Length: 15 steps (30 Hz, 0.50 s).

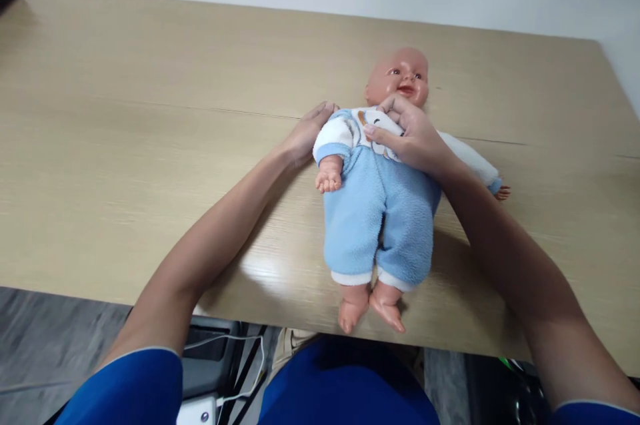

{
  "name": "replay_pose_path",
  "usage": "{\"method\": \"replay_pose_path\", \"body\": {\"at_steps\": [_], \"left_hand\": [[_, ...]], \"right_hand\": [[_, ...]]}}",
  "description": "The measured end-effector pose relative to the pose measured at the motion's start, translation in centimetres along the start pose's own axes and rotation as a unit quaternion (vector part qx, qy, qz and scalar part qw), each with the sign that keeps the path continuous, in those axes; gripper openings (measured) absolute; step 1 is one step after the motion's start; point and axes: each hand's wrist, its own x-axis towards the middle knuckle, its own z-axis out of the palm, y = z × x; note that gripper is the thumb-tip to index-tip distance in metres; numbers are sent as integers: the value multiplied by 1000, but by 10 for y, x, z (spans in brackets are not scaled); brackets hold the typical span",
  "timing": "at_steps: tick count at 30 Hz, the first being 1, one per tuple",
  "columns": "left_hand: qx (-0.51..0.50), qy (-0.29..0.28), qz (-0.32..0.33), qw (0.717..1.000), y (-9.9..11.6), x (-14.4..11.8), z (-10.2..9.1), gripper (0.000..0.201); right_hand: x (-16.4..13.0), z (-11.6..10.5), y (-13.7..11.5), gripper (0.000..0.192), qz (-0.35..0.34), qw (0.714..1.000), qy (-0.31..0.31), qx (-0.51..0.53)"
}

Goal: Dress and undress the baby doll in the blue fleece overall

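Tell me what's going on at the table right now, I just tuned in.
A person in blue sleeves is handling a plastic baby doll in a light blue fleece romper, which lies face up on the light wooden table with its feet at the near edge. The left hand rests against the doll's shoulder and white sleeve. The right hand lies on the doll's chest, fingers pinching the white bib area just below the chin. The doll's other arm sticks out beyond the right wrist.

A doll lies on its back on the table, head toward the far edge, feet at the near edge. The left hand rests against its left-side shoulder; the right hand lies on its chest.
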Motion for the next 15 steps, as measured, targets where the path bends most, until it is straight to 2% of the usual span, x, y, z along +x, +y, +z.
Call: {"method": "replay_pose_path", "body": {"at_steps": [4, 7, 11, 15], "left_hand": [[22, -15, 15, 1000, 3, 7, 5, 45], [71, -33, 40, 996, 10, -1, -6, 45], [127, -71, 26, 989, 15, -6, -20, 34], [109, -95, 4, 990, 12, 1, -19, 20]], "right_hand": [[-4, -2, -6, 57, 35, 999, 7, 10], [-6, -5, -10, 58, 55, 998, 2, 25], [-6, -7, -15, 65, 72, 996, -5, 54], [-7, -6, -17, 67, 84, 992, -2, 91]]}}
